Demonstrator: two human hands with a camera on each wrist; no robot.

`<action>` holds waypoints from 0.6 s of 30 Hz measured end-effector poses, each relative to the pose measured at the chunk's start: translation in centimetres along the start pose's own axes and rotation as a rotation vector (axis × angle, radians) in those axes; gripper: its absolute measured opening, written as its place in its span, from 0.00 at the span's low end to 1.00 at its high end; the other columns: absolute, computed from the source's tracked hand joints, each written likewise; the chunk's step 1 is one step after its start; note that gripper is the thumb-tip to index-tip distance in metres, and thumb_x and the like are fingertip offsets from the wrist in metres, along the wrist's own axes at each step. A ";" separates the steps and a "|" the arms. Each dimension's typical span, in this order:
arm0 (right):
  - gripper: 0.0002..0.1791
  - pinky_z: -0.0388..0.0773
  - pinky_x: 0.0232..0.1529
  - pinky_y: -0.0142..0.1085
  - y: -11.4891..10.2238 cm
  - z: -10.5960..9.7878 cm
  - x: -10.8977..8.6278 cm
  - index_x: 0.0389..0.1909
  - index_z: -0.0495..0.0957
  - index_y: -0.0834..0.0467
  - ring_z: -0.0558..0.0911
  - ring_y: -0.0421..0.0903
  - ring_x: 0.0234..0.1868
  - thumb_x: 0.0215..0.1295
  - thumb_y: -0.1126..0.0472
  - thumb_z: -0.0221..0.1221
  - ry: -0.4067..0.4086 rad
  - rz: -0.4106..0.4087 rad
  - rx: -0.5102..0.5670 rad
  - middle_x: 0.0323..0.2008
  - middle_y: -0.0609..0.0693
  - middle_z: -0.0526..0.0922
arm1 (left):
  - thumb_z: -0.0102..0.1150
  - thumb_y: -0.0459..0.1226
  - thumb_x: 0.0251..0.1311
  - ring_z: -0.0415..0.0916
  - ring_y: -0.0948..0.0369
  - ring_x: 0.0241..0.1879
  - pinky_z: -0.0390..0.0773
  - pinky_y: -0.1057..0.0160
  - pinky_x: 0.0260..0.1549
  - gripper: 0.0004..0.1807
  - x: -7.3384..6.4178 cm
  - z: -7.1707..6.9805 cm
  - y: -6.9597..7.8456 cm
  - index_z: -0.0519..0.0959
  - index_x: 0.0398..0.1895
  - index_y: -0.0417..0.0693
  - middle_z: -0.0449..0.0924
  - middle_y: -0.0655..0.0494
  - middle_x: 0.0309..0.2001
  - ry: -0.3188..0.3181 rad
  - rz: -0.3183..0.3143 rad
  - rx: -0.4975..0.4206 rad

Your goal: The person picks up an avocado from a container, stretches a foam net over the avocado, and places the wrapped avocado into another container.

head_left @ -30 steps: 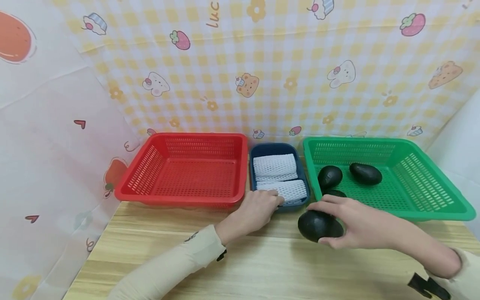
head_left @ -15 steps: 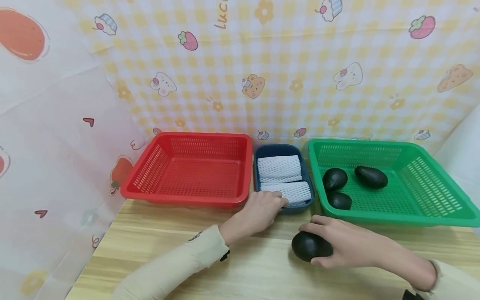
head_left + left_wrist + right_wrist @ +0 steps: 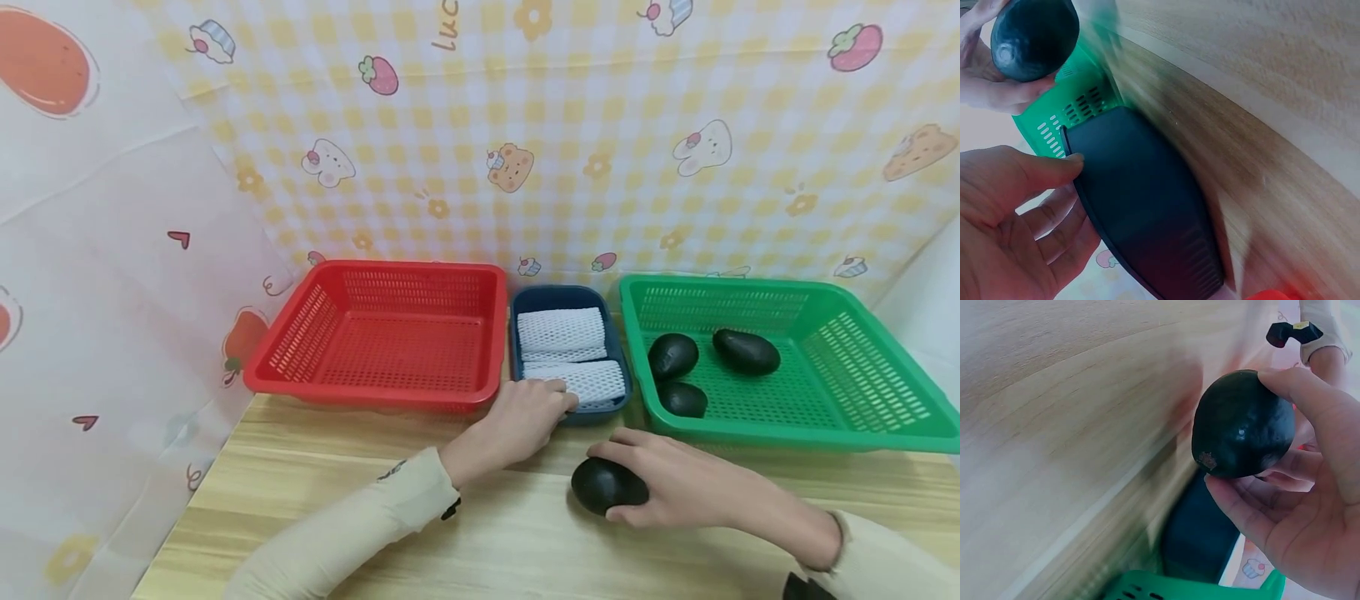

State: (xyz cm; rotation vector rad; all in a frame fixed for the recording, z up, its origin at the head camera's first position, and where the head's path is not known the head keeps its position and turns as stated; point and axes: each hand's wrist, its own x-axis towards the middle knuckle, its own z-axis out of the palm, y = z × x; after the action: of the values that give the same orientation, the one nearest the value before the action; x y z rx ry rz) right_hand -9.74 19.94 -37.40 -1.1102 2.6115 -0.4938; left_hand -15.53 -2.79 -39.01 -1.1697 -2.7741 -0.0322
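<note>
My right hand (image 3: 663, 481) grips a dark avocado (image 3: 606, 486) in front of the green basket, thumb and fingers on its sides; the right wrist view shows the same avocado (image 3: 1242, 425) between thumb and fingertips. At the near edge of a small dark blue box (image 3: 625, 400), my left hand (image 3: 517, 425) holds the rim. Seen from the left wrist, the thumb presses on the outside of the blue box (image 3: 1135, 181) near its rim, and the other fingers reach over the inner side. White foam net sleeves (image 3: 562, 333) lie in the box, the nearest partly under my left fingers.
A green basket (image 3: 795, 437) on the right holds an avocado (image 3: 746, 352) and two others (image 3: 672, 357) by its left wall. The red basket (image 3: 375, 398) stands left of the blue box. Behind them hangs a checked cloth (image 3: 450, 108). All stand on a wooden table (image 3: 480, 542).
My right hand has carried the avocado left and nearer to me, away from the green basket's front edge. The left hand keeps its place at the blue box; the head view has shifted slightly.
</note>
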 end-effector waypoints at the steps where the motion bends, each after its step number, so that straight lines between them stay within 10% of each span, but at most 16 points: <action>1: 0.32 0.79 0.38 0.37 0.0 0.1 0.2 0.59 0.79 0.54 0.76 0.37 0.40 0.60 0.40 0.71 0.002 0.001 -0.002 0.48 0.44 0.77 | 0.68 0.39 0.64 0.79 0.62 0.31 0.74 0.66 0.20 0.12 0.0 0.0 0.0 0.87 0.50 0.59 0.80 0.61 0.34 -0.001 0.000 -0.002; 18: 0.36 0.79 0.39 0.39 0.4 1.4 1.5 0.62 0.78 0.59 0.77 0.40 0.41 0.61 0.40 0.70 -0.014 0.027 0.004 0.49 0.49 0.77 | 0.67 0.39 0.65 0.79 0.62 0.33 0.75 0.66 0.21 0.13 -0.1 0.2 0.0 0.87 0.51 0.59 0.81 0.61 0.37 0.003 0.002 0.004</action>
State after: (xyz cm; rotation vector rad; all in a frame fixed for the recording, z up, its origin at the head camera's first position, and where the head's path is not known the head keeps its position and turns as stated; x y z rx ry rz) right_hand -10.53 18.81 -39.04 -1.0720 2.6088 -0.4834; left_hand -15.53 -2.84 -39.19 -1.1699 -2.7693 -0.0287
